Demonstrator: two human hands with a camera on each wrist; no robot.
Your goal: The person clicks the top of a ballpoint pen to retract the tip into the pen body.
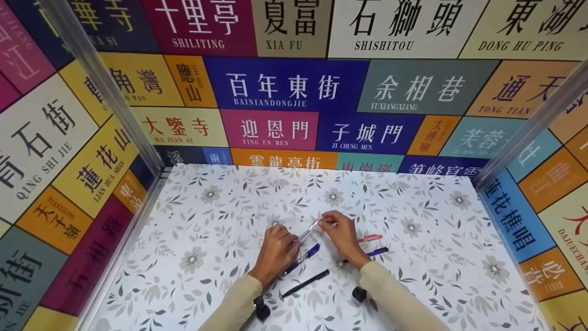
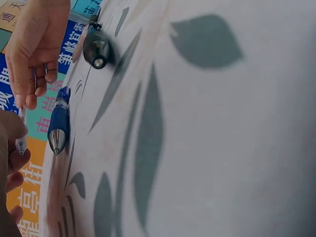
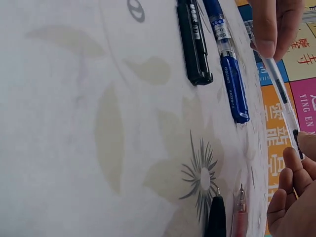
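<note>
A slim clear-barrelled pen (image 1: pixel 308 230) is held up at a slant over the table, between both hands. My left hand (image 1: pixel 277 249) pinches its lower end between thumb and fingers. At the upper end, my right hand (image 1: pixel 342 233) pinches it with thumb and fingertips. In the right wrist view the pen's transparent barrel (image 3: pixel 281 91) shows a dark stretch inside. A blue pen (image 1: pixel 304 258) lies just beside the left hand, and a black pen (image 1: pixel 305 284) lies nearer the front. A pink pen (image 1: pixel 370 238) and a dark blue pen (image 1: pixel 379 251) lie partly hidden behind the right wrist.
The table (image 1: pixel 220 285) wears a white cloth with grey flowers and leaves. Panels with coloured name signs (image 1: pixel 285 85) stand behind it and at both sides. Metal posts (image 1: pixel 115 92) rise at the back corners.
</note>
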